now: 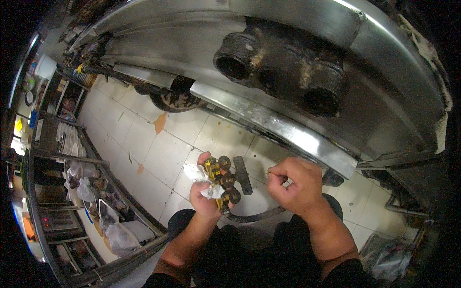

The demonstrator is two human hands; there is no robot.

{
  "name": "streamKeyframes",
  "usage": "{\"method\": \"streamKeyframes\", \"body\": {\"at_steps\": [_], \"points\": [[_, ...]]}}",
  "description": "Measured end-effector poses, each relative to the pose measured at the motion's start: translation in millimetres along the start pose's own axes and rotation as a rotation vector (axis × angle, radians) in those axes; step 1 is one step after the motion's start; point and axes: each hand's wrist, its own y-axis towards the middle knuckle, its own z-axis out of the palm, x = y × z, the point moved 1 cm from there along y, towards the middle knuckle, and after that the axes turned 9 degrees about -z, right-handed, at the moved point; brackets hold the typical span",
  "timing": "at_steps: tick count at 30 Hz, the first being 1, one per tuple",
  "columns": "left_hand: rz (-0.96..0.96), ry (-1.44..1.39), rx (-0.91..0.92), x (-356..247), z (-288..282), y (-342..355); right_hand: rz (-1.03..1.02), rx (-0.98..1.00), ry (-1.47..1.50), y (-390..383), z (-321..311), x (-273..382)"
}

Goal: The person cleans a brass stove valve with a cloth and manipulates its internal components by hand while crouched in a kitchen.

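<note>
A: Where did you have the yellow-and-dark metal valve assembly with round brownish knobs (228, 180)?

B: In your left hand (205, 202), above the pale tiled floor (144, 180) and short of the long, shiny steel rail (273, 120).

A: And your grip?

B: Your left fingers and thumb were closed around it, a crumpled white wad of tissue or cloth (194, 174) caught against its side. Your right hand (298, 188) stood apart, thumb and forefinger pressed together; anything pinched there was too small for me to tell.

A: What did you need for clean work?

B: I judged you needed a firm left hold, the knobs kept toward your right hand, and small, light fingertip moves. Slack in the dark flexible hose (254, 217) would have spared you a twisting pull.

A: Any snag?

B: Your right knuckles probably needed clearance from the black oblong bar (243, 175) beside the knobs.
</note>
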Motion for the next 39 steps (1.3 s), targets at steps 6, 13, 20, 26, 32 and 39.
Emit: {"method": "streamKeyframes", "body": {"at_steps": [6,13,20,26,32,39], "points": [[0.016,0.000,0.048,-0.2,-0.3,1.0,0.171,0.084,0.125,-5.0,0.7,2.8],[0.032,0.042,-0.024,0.8,-1.8,-1.6,0.000,0.012,0.052,-1.3,1.8,3.7],[0.023,0.026,0.019,-0.5,-1.2,-1.5,0.181,0.116,0.128,-5.5,0.0,5.5],[0.018,0.006,0.043,-1.5,2.7,-2.1,0.169,0.118,0.126,-4.9,1.2,5.2],[0.014,0.013,0.055,-1.9,-1.6,-1.1,0.194,0.152,0.115,-4.1,1.7,4.5],[0.019,0.013,0.036,-1.6,-2.5,-0.8,0.173,0.135,0.110,-4.7,2.1,2.2]]}}
